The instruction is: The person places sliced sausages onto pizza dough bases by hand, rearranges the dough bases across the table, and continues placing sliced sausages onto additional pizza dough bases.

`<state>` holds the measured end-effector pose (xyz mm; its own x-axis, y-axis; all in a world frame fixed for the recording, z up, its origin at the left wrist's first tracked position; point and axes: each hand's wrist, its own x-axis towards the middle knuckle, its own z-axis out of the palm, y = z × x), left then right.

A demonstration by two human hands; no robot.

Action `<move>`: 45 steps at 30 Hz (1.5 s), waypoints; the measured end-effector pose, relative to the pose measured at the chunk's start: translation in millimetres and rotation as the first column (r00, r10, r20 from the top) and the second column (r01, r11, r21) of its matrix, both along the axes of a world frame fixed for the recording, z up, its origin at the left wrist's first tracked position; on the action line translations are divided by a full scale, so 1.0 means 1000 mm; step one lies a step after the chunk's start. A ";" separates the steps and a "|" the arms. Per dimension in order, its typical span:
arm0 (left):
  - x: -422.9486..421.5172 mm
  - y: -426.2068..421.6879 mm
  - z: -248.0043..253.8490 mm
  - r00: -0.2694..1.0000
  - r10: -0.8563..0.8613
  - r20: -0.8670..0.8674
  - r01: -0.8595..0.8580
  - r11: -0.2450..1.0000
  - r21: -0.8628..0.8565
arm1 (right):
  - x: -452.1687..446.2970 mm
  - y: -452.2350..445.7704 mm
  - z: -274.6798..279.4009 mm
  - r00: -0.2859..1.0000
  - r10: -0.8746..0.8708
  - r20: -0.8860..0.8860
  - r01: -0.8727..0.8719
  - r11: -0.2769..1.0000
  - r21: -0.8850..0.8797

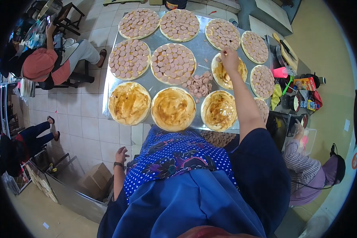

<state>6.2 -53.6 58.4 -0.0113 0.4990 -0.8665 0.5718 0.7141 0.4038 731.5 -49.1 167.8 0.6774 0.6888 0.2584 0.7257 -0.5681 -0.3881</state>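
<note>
My right hand (229, 60) reaches over a sauced pizza base (223, 77) with a few sausage slices at its far edge. Its fingers are bent together, and whatever they hold is hidden. Near it lies a loose pile of pink sausage slices (199, 85) on the metal table. Three bases along the near edge carry only brown-orange sauce: a left one (129, 103), a middle one (173, 108) and a right one (219, 110). My left hand (121, 155) hangs beside my body, away from the table, fingers loosely apart and holding nothing.
Several pizzas covered with sausage slices (173, 63) fill the far and right parts of the metal table (156, 85). A person in a striped sleeve (301, 160) works at the right. Another person (47, 63) sits at the left. Cardboard boxes (96, 177) stand low behind my left hand.
</note>
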 end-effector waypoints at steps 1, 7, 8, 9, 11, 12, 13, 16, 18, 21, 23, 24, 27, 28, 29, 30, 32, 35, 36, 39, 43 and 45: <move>-0.001 -0.002 -0.002 1.000 0.008 0.012 -0.008 1.000 0.000 | 0.010 0.000 -0.005 0.995 0.020 0.099 -0.019 1.000 -0.011; -0.003 -0.010 0.000 0.998 0.055 -0.005 -0.055 0.998 -0.024 | 0.013 -0.021 -0.012 0.960 0.225 0.165 -0.213 0.973 -0.087; -0.003 -0.011 0.001 0.998 0.058 -0.007 -0.059 0.998 -0.026 | 0.012 -0.023 -0.013 0.952 0.257 0.167 -0.245 0.966 -0.088; -0.004 -0.013 0.000 0.998 0.055 -0.011 -0.055 0.998 -0.030 | 0.012 -0.023 -0.012 0.952 0.259 0.165 -0.247 0.965 -0.089; -0.005 -0.014 0.000 0.999 0.048 -0.019 -0.048 0.998 -0.034 | 0.012 -0.023 -0.011 0.962 0.225 0.157 -0.217 0.974 -0.070; -0.004 -0.013 -0.001 0.999 0.042 -0.020 -0.043 0.999 -0.033 | 0.013 -0.023 -0.012 0.962 0.223 0.156 -0.215 0.974 -0.068; -0.004 -0.013 0.000 0.999 0.037 -0.022 -0.038 0.999 -0.032 | 0.013 -0.022 -0.013 0.966 0.224 0.130 -0.212 0.972 -0.098; 0.002 -0.009 0.003 1.000 0.029 -0.009 -0.029 1.000 -0.011 | 0.008 -0.021 -0.008 0.966 0.221 0.137 -0.206 0.972 -0.115; 0.010 -0.005 0.013 1.000 0.014 -0.016 -0.015 1.000 -0.010 | -0.001 -0.020 -0.002 0.961 0.218 0.171 -0.203 0.974 -0.101; 0.020 -0.001 0.023 1.000 0.005 -0.029 -0.006 1.000 -0.015 | -0.044 -0.020 0.013 0.925 0.356 -0.133 -0.373 0.919 -0.131; 0.022 -0.001 0.025 0.999 0.014 -0.035 -0.015 1.000 -0.022 | -0.070 -0.024 0.014 0.884 0.353 -0.308 -0.433 0.867 -0.248; 0.023 0.000 0.026 0.999 0.011 -0.030 -0.012 1.000 -0.023 | -0.082 -0.027 0.007 0.898 0.372 -0.236 -0.424 0.876 -0.231; 0.022 -0.002 0.023 1.000 0.004 -0.028 -0.005 1.000 -0.030 | -0.102 -0.021 -0.011 0.926 0.363 -0.101 -0.376 0.904 -0.204; 0.021 -0.001 0.020 1.000 -0.004 -0.027 0.003 0.999 -0.034 | -0.106 -0.020 -0.013 0.943 0.331 -0.034 -0.331 0.924 -0.192; 0.021 0.000 0.018 1.000 -0.011 -0.026 0.011 0.999 -0.033 | -0.109 -0.018 -0.015 0.945 0.324 -0.033 -0.324 0.926 -0.192; 0.021 0.001 0.018 1.000 -0.003 -0.012 0.002 1.000 -0.031 | -0.113 -0.015 -0.014 0.940 0.338 -0.055 -0.341 0.911 -0.231; 0.021 0.003 0.017 1.000 0.006 0.001 -0.006 1.000 -0.030 | -0.113 -0.013 -0.010 0.933 0.350 -0.079 -0.358 0.894 -0.269; 0.029 0.008 0.029 1.000 -0.024 -0.018 0.024 1.000 -0.005 | -0.098 -0.006 -0.005 0.882 0.159 -0.444 -0.314 0.901 -0.300; 0.030 0.010 0.030 1.000 -0.020 -0.012 0.020 1.000 -0.001 | -0.081 -0.007 -0.009 0.850 0.125 -0.512 -0.244 0.954 -0.173; 0.027 0.008 0.032 1.000 -0.018 -0.007 0.018 1.000 -0.001 | -0.019 -0.006 -0.010 0.873 0.012 -0.488 -0.024 1.000 -0.018; 0.024 -0.001 0.031 0.999 -0.020 -0.038 0.019 1.000 -0.023 | 0.045 -0.012 -0.016 0.989 0.098 -0.107 -0.098 0.995 -0.001; 0.018 -0.007 0.025 1.000 0.005 -0.029 -0.006 1.000 -0.029 | 0.061 -0.016 -0.023 0.990 0.139 0.000 -0.139 0.990 -0.023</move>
<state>23.9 -60.4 83.0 -0.0393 0.4734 -0.8800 0.5794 0.7283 0.3659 792.2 -64.7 144.6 0.5745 0.7818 0.2423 0.7987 -0.4707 -0.3748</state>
